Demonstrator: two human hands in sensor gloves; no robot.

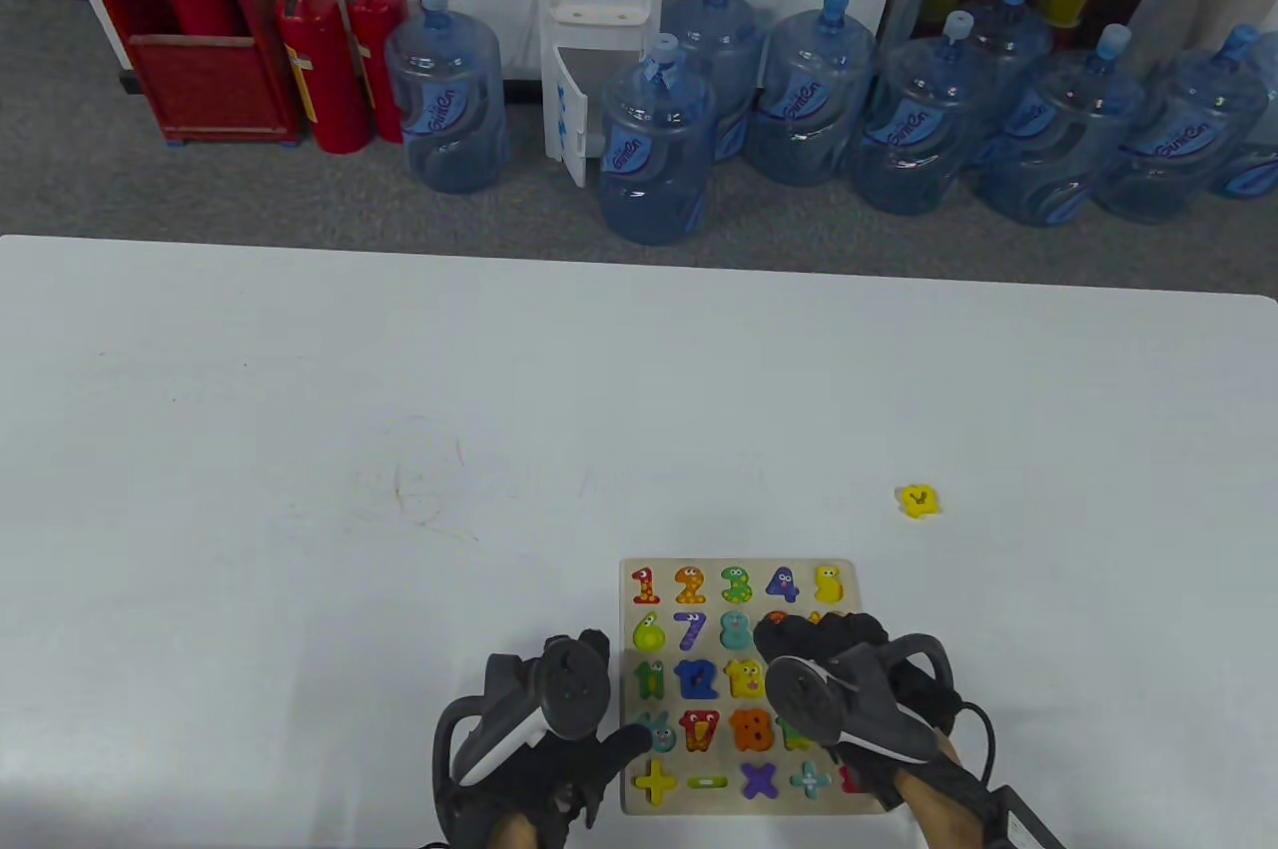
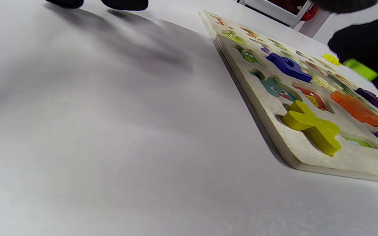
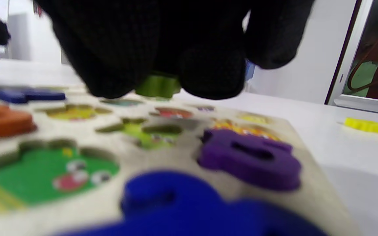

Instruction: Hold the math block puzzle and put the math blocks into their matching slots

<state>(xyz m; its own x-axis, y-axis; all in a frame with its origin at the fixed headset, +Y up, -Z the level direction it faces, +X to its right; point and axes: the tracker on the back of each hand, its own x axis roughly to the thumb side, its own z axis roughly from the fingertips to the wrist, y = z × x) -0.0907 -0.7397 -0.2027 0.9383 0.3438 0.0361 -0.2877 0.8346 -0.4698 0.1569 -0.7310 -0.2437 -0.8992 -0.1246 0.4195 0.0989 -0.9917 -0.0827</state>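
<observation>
The wooden number puzzle board lies near the table's front edge with most number and sign blocks seated. My right hand hovers over the board's right side and pinches a light green block just above the board; the block also shows in the left wrist view. Under it are empty slots, one light green and one darker green. My left hand lies at the board's left edge, thumb against it, fingertips on the table. A loose yellow block lies to the board's far right.
The white table stretches far and left of the board. A yellow plus block sits at the board's near left corner. Water bottles, a dispenser and fire extinguishers stand on the floor beyond the table.
</observation>
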